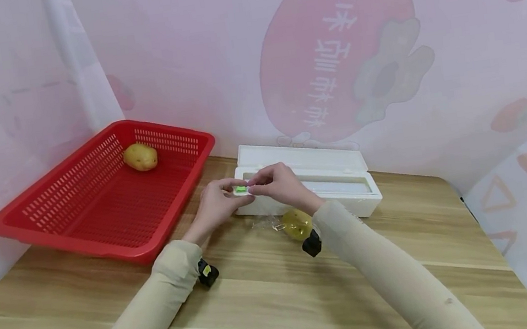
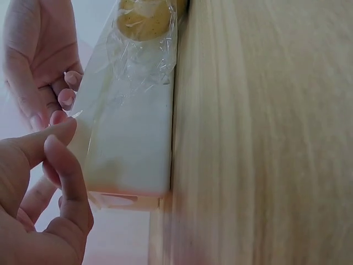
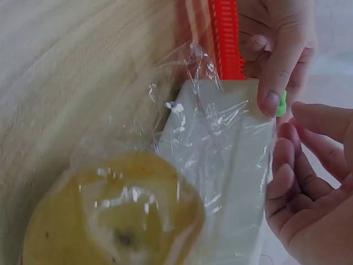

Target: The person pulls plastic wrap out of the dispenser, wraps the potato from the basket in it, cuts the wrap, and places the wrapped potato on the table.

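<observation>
Sleeves, beige: one on the left arm [image 1: 146,302] and one on the right arm [image 1: 386,259], both reaching forward from the bottom edge.
Backdrop: a pale pink printed sheet [image 1: 179,59] with a large strawberry, a rabbit figure and lettering, rising behind everything.
Bench: light wood-grain top [image 1: 270,291], carrying the basket and the box.
Red basket: slotted plastic [image 1: 114,209], on the left side of the bench and close to the backdrop.
White box: long and narrow [image 1: 361,207], to the right of the basket, its lid [image 1: 313,162] raised along the back; a pale strip shows inside.
Left hand: at the box's left end [image 1: 215,201], thumb and fingers curled about the green piece, gripping it.
Right hand: just beside the left one [image 1: 283,184], fingers bent, thumb tip and fingertip drawn close; whether they pinch anything, I cannot tell.
Potatoes: a yellow one under film [image 1: 296,224], just in front of the box; a bare one [image 1: 140,157] inside the basket, toward its far end.
Clear film: crinkled and shiny [image 3: 193,121], draped over the nearer potato and spreading leftward along the box's front.
Green piece: small and bright [image 1: 241,189], at the box's left end, between the left thumb and fingers.
</observation>
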`<state>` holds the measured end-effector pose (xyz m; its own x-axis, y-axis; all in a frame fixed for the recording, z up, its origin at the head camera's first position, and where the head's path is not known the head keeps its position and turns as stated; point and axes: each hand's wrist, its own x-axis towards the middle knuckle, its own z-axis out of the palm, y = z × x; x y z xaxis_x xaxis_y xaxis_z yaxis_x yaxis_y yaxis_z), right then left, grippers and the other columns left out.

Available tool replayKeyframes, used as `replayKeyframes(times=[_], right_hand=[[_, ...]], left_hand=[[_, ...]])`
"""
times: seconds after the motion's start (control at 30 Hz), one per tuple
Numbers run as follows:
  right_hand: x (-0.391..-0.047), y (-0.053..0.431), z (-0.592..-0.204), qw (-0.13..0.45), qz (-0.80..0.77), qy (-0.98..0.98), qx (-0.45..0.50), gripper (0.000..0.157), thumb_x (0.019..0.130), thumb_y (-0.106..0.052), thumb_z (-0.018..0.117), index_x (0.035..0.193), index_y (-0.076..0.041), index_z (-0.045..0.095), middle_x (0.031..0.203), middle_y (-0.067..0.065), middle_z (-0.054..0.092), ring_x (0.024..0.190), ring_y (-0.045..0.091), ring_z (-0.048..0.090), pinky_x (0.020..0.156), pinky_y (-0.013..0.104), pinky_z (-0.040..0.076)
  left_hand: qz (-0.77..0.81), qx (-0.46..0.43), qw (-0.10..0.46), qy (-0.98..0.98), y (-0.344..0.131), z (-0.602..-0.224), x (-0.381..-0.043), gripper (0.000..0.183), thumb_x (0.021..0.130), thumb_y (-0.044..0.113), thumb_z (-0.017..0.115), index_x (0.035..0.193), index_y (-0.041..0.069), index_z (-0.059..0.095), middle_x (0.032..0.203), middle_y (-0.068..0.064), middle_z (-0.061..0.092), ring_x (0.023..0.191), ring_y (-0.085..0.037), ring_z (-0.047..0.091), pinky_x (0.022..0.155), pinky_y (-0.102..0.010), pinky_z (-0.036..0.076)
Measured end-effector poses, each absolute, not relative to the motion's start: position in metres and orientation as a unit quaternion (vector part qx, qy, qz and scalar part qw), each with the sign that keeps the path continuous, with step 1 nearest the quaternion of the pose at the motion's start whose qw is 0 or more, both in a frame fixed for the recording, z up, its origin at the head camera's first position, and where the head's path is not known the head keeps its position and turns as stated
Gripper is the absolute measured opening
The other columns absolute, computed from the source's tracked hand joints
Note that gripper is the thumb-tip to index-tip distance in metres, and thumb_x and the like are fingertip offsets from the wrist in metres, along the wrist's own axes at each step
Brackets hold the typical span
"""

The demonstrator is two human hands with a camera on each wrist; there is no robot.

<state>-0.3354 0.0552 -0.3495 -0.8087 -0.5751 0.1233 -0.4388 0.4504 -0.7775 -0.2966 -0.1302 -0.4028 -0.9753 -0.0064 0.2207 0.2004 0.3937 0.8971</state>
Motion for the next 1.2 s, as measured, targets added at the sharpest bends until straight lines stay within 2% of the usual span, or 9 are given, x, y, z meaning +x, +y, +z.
replayKeyframes(times=[0.1, 0.23, 0.43, 0.6, 0.83, 1.03, 1.2], right_hand=[[-0.336, 0.052, -0.351, 0.084, -0.450, 0.844, -0.279, 0.017, 0.089, -0.014, 0.075, 0.102, -0.004, 0.077, 0.089, 0.001, 0.071, 0.075, 0.016, 0.059, 0.065, 0.027, 0.047], [-0.338, 0.047, -0.354, 0.094, -0.474, 0.837, -0.257, 0.017, 0.086, -0.014, 0.078, 0.102, -0.006, 0.078, 0.089, 0.001, 0.072, 0.075, 0.015, 0.058, 0.068, 0.028, 0.050], [-0.339, 0.045, -0.355, 0.090, -0.485, 0.838, -0.231, 0.017, 0.084, -0.017, 0.080, 0.099, -0.008, 0.079, 0.089, -0.001, 0.072, 0.083, 0.018, 0.059, 0.071, 0.032, 0.050], [-0.339, 0.041, -0.357, 0.083, -0.483, 0.845, -0.215, 0.011, 0.083, -0.017, 0.082, 0.090, -0.009, 0.080, 0.088, -0.001, 0.072, 0.086, 0.017, 0.059, 0.070, 0.030, 0.047], [-0.339, 0.036, -0.360, 0.068, -0.437, 0.868, -0.225, 0.010, 0.085, -0.017, 0.080, 0.085, -0.008, 0.078, 0.082, -0.001, 0.070, 0.069, 0.013, 0.050, 0.057, 0.025, 0.040], [-0.339, 0.037, -0.359, 0.047, -0.424, 0.873, -0.236, 0.009, 0.085, -0.015, 0.079, 0.085, -0.006, 0.077, 0.071, 0.004, 0.068, 0.059, 0.010, 0.048, 0.052, 0.024, 0.038], [-0.339, 0.039, -0.359, 0.049, -0.405, 0.878, -0.251, 0.009, 0.087, -0.014, 0.077, 0.088, -0.005, 0.077, 0.074, 0.015, 0.068, 0.053, 0.009, 0.044, 0.048, 0.022, 0.036]], left_hand=[[-0.555, -0.055, 0.086, -0.825, -0.131, -0.402, -0.296, 0.039, 0.079, 0.025, 0.085, 0.113, 0.013, 0.073, 0.095, -0.008, 0.067, 0.063, -0.020, 0.066, 0.056, -0.032, 0.050], [-0.566, -0.053, 0.075, -0.819, -0.131, -0.401, -0.296, 0.040, 0.079, 0.024, 0.085, 0.115, 0.011, 0.072, 0.102, -0.012, 0.063, 0.064, -0.021, 0.067, 0.059, -0.032, 0.051], [-0.574, -0.056, 0.064, -0.815, -0.130, -0.399, -0.296, 0.038, 0.080, 0.027, 0.084, 0.114, 0.013, 0.072, 0.097, -0.012, 0.062, 0.066, -0.023, 0.068, 0.060, -0.033, 0.051], [-0.567, -0.061, 0.061, -0.819, -0.132, -0.401, -0.297, 0.039, 0.080, 0.029, 0.084, 0.114, 0.014, 0.072, 0.089, -0.011, 0.063, 0.066, -0.025, 0.067, 0.058, -0.032, 0.049], [-0.519, -0.070, 0.063, -0.849, -0.136, -0.403, -0.300, 0.044, 0.080, 0.031, 0.084, 0.119, 0.014, 0.073, 0.063, -0.007, 0.058, 0.060, -0.024, 0.065, 0.050, -0.027, 0.044], [-0.486, -0.070, 0.067, -0.868, -0.137, -0.398, -0.303, 0.045, 0.080, 0.034, 0.083, 0.120, 0.017, 0.073, 0.066, -0.007, 0.058, 0.061, -0.021, 0.058, 0.051, -0.029, 0.040], [-0.454, -0.082, 0.076, -0.884, -0.138, -0.397, -0.303, 0.045, 0.081, 0.035, 0.083, 0.120, 0.016, 0.073, 0.067, -0.005, 0.059, 0.061, -0.018, 0.052, 0.053, -0.031, 0.040]])
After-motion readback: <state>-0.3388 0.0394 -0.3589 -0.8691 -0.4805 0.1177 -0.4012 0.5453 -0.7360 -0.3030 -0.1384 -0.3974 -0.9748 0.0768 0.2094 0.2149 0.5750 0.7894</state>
